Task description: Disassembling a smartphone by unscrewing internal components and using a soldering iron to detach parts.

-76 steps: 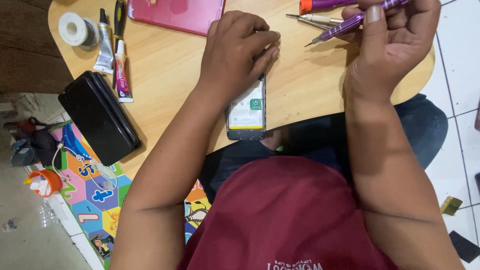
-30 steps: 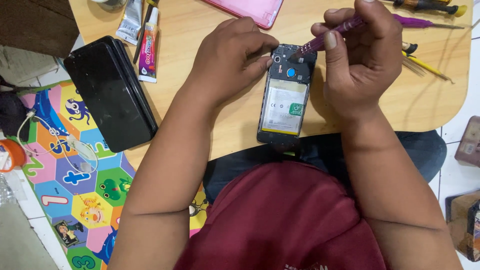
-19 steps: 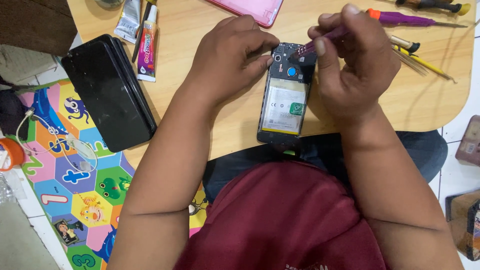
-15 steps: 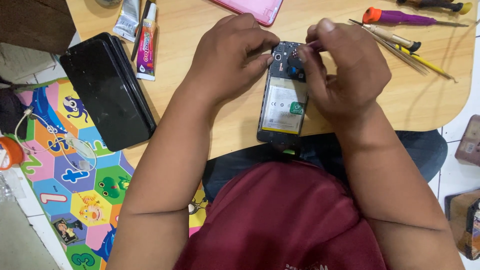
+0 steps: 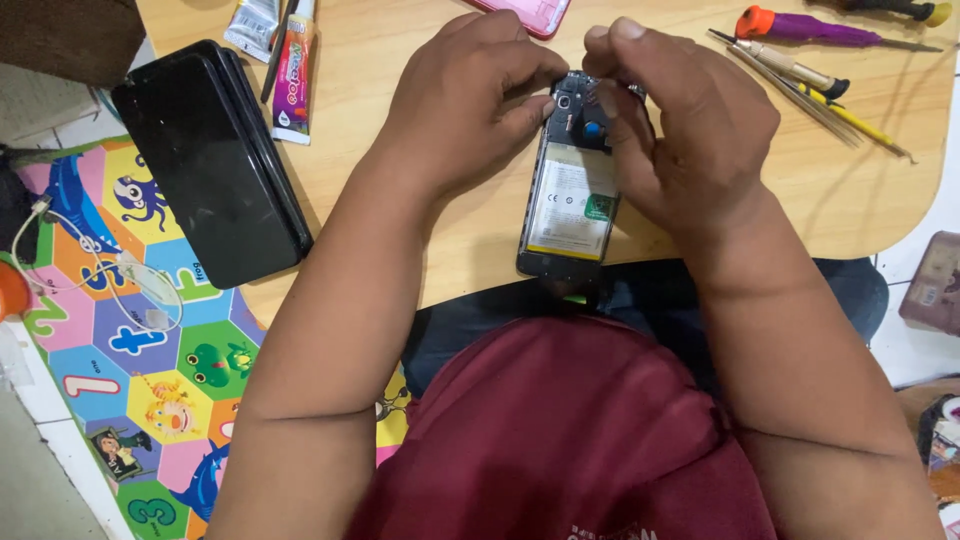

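Hands on an opened phone

Both hands meet at the phone's top end: left hand (image 5: 470, 100) curled against its upper edge, right hand (image 5: 680, 130) pinching there. Phone (image 5: 572, 195) lies back-off on the desk (image 5: 420, 240) edge, pale battery and dark circuitry showing.

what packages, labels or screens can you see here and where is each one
Glue tube: top left of the table, long, white with pink and green print.
Foil tube: just left of it, silvery, partly cut off.
Battery label: on the opened phone between both hands, cream rectangle with a green square.
Black case: left table edge, dark, blank.
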